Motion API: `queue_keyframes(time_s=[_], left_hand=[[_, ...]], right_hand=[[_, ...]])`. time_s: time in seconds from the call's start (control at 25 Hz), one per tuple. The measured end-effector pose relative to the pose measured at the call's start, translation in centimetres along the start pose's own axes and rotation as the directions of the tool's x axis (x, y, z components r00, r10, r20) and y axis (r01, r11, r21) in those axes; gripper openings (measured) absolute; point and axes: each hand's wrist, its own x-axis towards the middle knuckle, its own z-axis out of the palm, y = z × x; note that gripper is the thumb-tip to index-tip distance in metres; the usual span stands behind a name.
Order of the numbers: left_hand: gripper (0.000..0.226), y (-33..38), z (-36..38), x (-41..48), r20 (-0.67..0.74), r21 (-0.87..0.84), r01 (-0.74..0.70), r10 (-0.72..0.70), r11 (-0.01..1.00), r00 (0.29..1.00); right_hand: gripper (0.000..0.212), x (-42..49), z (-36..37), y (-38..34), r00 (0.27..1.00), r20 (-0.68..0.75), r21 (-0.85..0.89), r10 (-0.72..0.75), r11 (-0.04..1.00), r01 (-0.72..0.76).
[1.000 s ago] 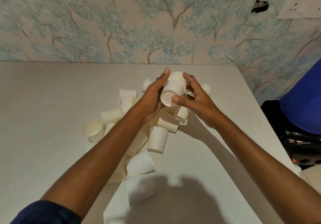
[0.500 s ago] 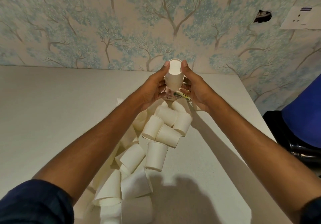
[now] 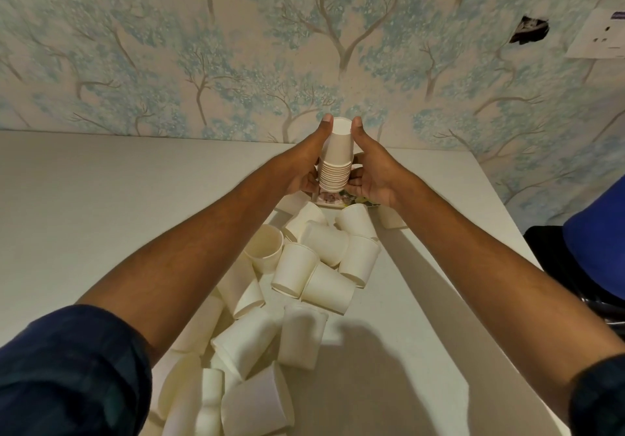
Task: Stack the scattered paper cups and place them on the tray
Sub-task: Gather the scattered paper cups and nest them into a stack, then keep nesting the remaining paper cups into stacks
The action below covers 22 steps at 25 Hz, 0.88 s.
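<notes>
A stack of several white paper cups (image 3: pixel 337 156), upside down, is held upright between both hands at the far side of the table. My left hand (image 3: pixel 306 165) grips its left side and my right hand (image 3: pixel 372 172) its right side, thumbs near the top cup. Just under the stack, a patterned tray (image 3: pixel 333 201) shows only as a small strip between the hands. Whether the stack touches the tray is hidden. Many loose white cups (image 3: pixel 304 266) lie on their sides in a pile from below the hands down to the near edge.
The pale table (image 3: pixel 101 205) spreads wide to the left and ends at a wall with tree wallpaper. On the right, past the table's edge, there is a blue object (image 3: pixel 598 232) over something black. A wall socket plate (image 3: pixel 602 35) hangs at the upper right.
The view has tilted up and moved closer. Both hands have gone from holding cups above the pile to holding a taller stack upright at the far side, over the tray.
</notes>
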Motion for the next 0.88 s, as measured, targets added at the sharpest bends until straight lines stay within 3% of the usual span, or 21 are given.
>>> queue_keyframes(time_s=[0.24,0.52,0.72,0.88], left_hand=[[0.065,-0.5,-0.2,1.9,-0.01,-0.025,0.033,-0.034,0.999,0.999],[0.044,-1.0,-0.7,2.4,-0.06,-0.009,-0.013,0.012,1.0,0.998],[0.052,-1.4,-1.0,2.7,-0.131,-0.023,-0.036,0.033,0.999,0.991],[0.078,-1.4,-1.2,2.4,-0.201,-0.046,-0.067,0.057,0.997,0.978]], right_hand=[[0.115,2.1,-0.5,1.4,0.998,0.012,-0.017,0.067,0.998,-0.067],[0.098,2.6,-0.1,1.8,0.998,0.003,-0.126,0.058,0.99,-0.057],[0.109,2.7,0.0,1.9,0.998,0.016,-0.187,0.066,0.98,-0.061],[0.111,2.2,-0.1,2.0,0.999,0.013,-0.206,0.052,0.977,-0.048]])
